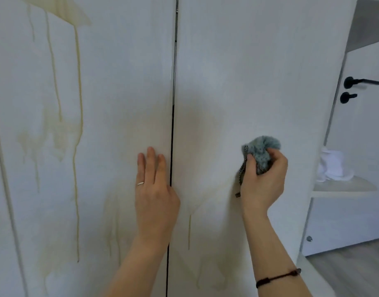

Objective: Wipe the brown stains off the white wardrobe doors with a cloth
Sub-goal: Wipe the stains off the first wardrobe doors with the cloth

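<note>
Our right hand (263, 179) grips a bunched, fluffy grey-blue cloth (261, 151) against the stained white wardrobe door (237, 71); our left hand (155, 189) presses flat, fingers straight, upright.

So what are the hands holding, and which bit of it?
The right hand grips a bunched blue-grey cloth around its lower part; the fluffy top sticks out. The left hand holds nothing, lying flat on the left wardrobe door.

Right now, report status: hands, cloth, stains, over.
Left grip flat on left door by the gap. Right grip bunches grey-blue cloth at right door. Brown drips show on left door, fainter ones right. Nothing in the way.
</note>
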A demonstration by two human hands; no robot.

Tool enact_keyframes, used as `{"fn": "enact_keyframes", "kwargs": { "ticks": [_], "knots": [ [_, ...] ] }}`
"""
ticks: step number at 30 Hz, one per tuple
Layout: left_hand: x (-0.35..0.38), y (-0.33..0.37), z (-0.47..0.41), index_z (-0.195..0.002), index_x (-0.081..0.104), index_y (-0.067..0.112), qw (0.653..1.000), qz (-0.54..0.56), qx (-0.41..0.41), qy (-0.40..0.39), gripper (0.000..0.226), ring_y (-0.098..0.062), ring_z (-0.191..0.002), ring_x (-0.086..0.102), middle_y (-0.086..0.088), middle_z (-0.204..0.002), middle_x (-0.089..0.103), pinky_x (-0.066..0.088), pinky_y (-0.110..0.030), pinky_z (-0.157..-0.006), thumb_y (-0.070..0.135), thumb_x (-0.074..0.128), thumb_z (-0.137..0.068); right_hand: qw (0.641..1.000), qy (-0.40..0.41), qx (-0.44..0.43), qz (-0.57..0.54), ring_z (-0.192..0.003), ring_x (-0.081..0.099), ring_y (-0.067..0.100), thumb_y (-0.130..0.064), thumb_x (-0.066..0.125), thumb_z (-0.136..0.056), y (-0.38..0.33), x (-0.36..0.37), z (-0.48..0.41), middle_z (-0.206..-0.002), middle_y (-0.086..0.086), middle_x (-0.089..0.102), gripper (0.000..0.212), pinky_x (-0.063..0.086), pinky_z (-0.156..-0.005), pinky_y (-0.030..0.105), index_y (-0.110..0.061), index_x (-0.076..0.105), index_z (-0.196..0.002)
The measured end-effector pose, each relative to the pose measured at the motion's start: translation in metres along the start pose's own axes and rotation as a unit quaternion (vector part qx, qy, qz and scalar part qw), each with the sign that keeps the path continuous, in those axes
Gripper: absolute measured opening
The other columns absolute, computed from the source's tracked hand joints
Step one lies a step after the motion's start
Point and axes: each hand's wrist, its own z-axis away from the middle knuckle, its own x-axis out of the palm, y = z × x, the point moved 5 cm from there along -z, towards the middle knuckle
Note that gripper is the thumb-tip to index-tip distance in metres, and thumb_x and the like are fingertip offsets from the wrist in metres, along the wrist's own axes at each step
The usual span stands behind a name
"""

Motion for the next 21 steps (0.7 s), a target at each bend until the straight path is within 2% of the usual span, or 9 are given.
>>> {"fn": "enact_keyframes", "kwargs": {
  "ticks": [3,6,9,11,12,15,17,19,21],
  "knots": [
    [0.006,0.001,0.003,-0.147,0.042,-0.005,1.0,-0.008,-0.014,-0.005,0.068,-0.035,-0.153,0.012,-0.017,-0.163,0.024,0.028,-0.049,-0.12,-0.003,0.042,-0.079,0.995,-0.038,-0.056,0.079,-0.089,0.058,0.017,-0.046,0.053,-0.096,0.032,-0.011,0.019,-0.108,-0.002,0.055,0.03,0.039,-0.067,0.028,-0.022,0.054,-0.114],
    [0.011,0.001,0.004,-0.149,0.04,-0.002,1.0,-0.011,-0.022,-0.008,0.072,-0.033,-0.154,0.009,-0.014,-0.164,0.02,0.027,-0.049,-0.121,-0.002,0.043,-0.077,0.997,-0.011,-0.013,0.076,-0.085,0.062,0.02,-0.046,0.052,-0.097,0.036,-0.014,0.005,-0.105,-0.002,0.062,0.029,0.037,-0.067,0.027,-0.023,0.051,-0.113],
    [0.013,-0.004,0.006,-0.15,0.04,0.0,1.0,-0.008,-0.018,0.0,0.077,-0.031,-0.154,0.01,-0.012,-0.165,0.021,0.03,-0.052,-0.119,-0.012,0.052,-0.075,0.996,-0.011,0.004,0.089,-0.074,0.066,0.028,-0.048,0.05,-0.096,0.021,-0.009,0.011,-0.09,0.002,0.07,0.024,0.039,-0.061,0.029,-0.03,0.045,-0.111],
    [0.016,-0.005,0.007,-0.151,0.039,0.003,1.0,0.003,-0.027,0.005,0.081,-0.029,-0.154,0.01,-0.01,-0.165,0.02,0.033,-0.054,-0.116,-0.015,0.053,-0.074,0.992,-0.069,-0.035,0.099,-0.069,0.067,0.032,-0.046,0.053,-0.092,0.003,0.003,0.041,-0.084,0.005,0.072,0.025,0.048,-0.058,0.034,-0.031,0.049,-0.112],
    [0.017,-0.005,0.007,-0.151,0.039,0.004,0.999,0.011,-0.038,0.008,0.081,-0.028,-0.155,0.009,-0.009,-0.166,0.019,0.035,-0.055,-0.115,-0.014,0.053,-0.074,0.985,-0.121,-0.08,0.092,-0.066,0.067,0.032,-0.045,0.054,-0.091,-0.01,0.013,0.064,-0.083,0.004,0.072,0.026,0.05,-0.056,0.034,-0.03,0.052,-0.112],
    [0.019,-0.006,0.006,-0.152,0.038,0.006,0.997,0.026,-0.066,0.014,0.08,-0.026,-0.155,0.006,-0.006,-0.166,0.017,0.035,-0.056,-0.115,-0.013,0.051,-0.076,0.931,-0.265,-0.236,0.081,-0.058,0.064,0.024,-0.041,0.057,-0.089,-0.042,0.035,0.132,-0.081,-0.002,0.069,0.026,0.046,-0.046,0.03,-0.022,0.059,-0.107],
    [0.019,-0.006,0.004,-0.153,0.036,0.005,0.998,0.023,-0.057,0.006,0.079,-0.028,-0.155,0.005,-0.008,-0.166,0.016,0.032,-0.055,-0.117,-0.012,0.046,-0.077,0.917,-0.29,-0.262,0.081,-0.056,0.064,0.024,-0.042,0.06,-0.088,-0.044,0.039,0.138,-0.079,-0.003,0.069,0.026,0.044,-0.045,0.028,-0.023,0.059,-0.106],
    [0.018,-0.006,0.004,-0.153,0.033,0.001,1.0,-0.003,-0.031,-0.003,0.077,-0.035,-0.154,0.004,-0.015,-0.166,0.015,0.025,-0.053,-0.121,-0.006,0.038,-0.077,0.934,-0.269,-0.216,0.096,-0.062,0.067,0.027,-0.044,0.063,-0.088,-0.034,0.034,0.11,-0.079,0.0,0.071,0.027,0.049,-0.049,0.03,-0.029,0.055,-0.109],
    [0.018,-0.009,0.004,-0.156,0.027,0.001,0.999,-0.031,-0.016,-0.017,0.08,-0.038,-0.153,0.0,-0.016,-0.166,0.01,0.016,-0.045,-0.124,-0.006,0.033,-0.076,0.965,-0.199,-0.121,0.117,-0.07,0.069,0.031,-0.045,0.061,-0.091,-0.013,0.021,0.066,-0.083,0.002,0.072,0.028,0.049,-0.058,0.032,-0.034,0.046,-0.112]
  ]
}}
